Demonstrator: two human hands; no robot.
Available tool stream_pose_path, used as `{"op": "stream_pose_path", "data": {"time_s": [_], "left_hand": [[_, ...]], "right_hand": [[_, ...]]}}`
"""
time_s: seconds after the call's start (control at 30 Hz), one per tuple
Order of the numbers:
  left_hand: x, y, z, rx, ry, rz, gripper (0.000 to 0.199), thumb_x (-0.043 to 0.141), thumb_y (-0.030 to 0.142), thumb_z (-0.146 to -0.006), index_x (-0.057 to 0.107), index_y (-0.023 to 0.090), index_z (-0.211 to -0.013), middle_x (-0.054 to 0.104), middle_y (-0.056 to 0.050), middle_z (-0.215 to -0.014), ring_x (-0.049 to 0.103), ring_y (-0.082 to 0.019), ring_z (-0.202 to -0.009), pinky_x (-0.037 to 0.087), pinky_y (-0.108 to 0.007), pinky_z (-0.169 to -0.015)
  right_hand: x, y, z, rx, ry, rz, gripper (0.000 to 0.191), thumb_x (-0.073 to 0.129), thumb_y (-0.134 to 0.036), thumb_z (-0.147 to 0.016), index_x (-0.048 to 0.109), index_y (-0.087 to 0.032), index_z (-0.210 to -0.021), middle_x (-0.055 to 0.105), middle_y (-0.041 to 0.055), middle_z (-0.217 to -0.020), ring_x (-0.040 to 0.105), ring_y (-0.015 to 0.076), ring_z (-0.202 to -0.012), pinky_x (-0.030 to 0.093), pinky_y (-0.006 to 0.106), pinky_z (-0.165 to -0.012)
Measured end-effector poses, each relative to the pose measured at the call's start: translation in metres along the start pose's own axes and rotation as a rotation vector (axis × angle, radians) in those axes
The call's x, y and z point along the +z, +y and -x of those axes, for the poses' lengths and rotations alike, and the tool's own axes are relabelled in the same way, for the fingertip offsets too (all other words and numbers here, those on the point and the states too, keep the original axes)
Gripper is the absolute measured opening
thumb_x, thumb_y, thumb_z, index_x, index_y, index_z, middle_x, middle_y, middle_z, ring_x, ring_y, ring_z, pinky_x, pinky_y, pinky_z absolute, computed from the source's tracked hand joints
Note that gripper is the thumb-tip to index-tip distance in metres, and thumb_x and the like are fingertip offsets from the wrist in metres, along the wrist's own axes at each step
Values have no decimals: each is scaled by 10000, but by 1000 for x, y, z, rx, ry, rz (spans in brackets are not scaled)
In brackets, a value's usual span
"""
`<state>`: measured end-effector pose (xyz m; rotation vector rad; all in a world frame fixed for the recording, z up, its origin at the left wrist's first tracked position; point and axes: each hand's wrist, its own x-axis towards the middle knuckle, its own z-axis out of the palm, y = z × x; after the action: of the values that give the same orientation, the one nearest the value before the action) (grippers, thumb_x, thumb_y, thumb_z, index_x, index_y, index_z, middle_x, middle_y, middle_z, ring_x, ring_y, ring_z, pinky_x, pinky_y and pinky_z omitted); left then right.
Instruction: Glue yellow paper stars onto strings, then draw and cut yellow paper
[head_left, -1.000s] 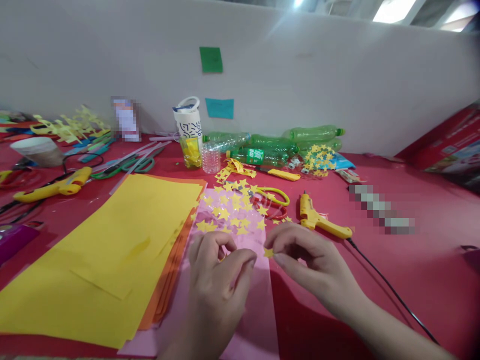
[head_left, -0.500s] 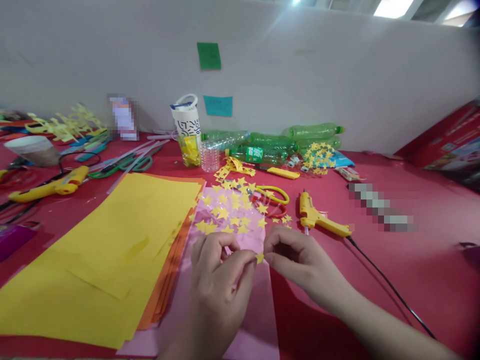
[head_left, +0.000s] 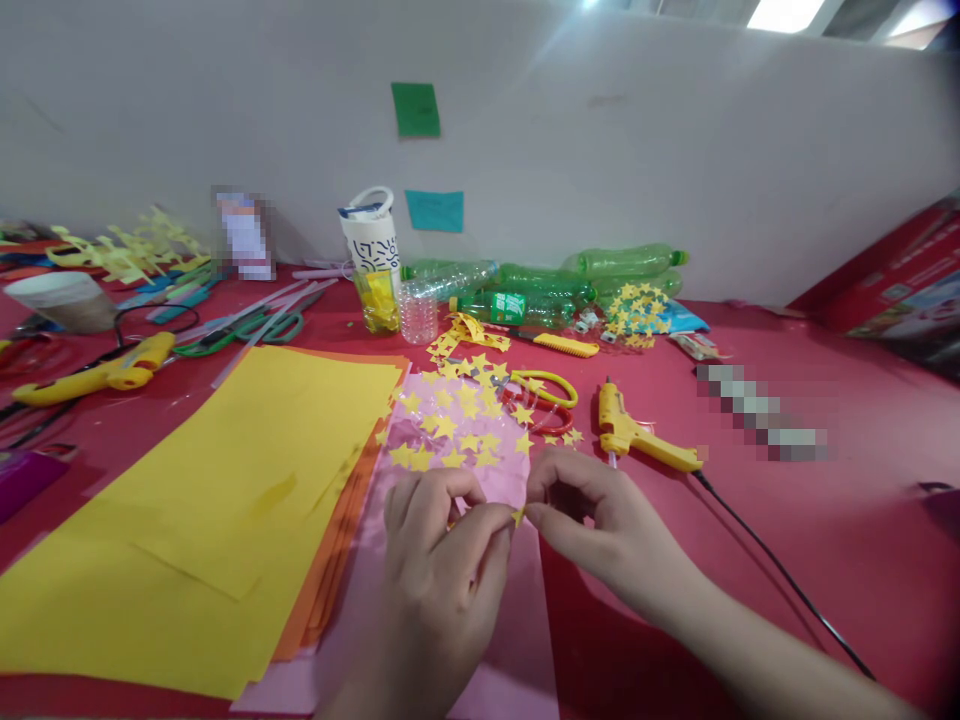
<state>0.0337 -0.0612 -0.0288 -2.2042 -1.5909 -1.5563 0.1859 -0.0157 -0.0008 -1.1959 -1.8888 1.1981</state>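
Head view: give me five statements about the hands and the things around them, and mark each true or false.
1. A small yellow star is between the fingertips of the left hand and the right hand. True.
2. Both notes on the wall are green. False: a green note is above a blue note.
3. The yellow sheet lies over orange sheets. True.
4. The green bottle with a label stands upright. False: the labelled green bottle lies on its side.
5. A yellow glue gun lies beyond the right hand. True.

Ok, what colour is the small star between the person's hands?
The star is yellow; it shows best in the head view.
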Motion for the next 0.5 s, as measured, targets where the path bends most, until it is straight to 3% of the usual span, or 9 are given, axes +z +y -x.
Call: {"op": "stream_pose_path", "data": {"time_s": [0.2,0.37,0.5], "left_hand": [[0,0,0,3,1,5,147,623,18,-757,655,161,-754,518,-42,-817,437,-157,-732,362,-324,-644],[-1,0,1,25,-18,-10,151,626,32,-760,668,174,-791,517,-37,-828,447,-156,-737,363,-328,-656],[-1,-1,1,2,-15,-16,149,613,48,-776,664,188,-784,512,-34,-829,452,-161,-745,364,-330,-657]], "right_hand": [[0,0,1,17,-2,-4,92,543,-131,-720,502,-187,-660,456,-52,-611,388,85,-532,295,213,-484],[-1,1,2,4,-11,-40,141,533,-117,-731,608,-192,-824,511,-38,-671,433,93,-567,325,208,-501],[-1,0,4,-30,-43,-53,152,518,-84,-720,611,-187,-781,532,-32,-687,438,90,-571,337,213,-516]]}}
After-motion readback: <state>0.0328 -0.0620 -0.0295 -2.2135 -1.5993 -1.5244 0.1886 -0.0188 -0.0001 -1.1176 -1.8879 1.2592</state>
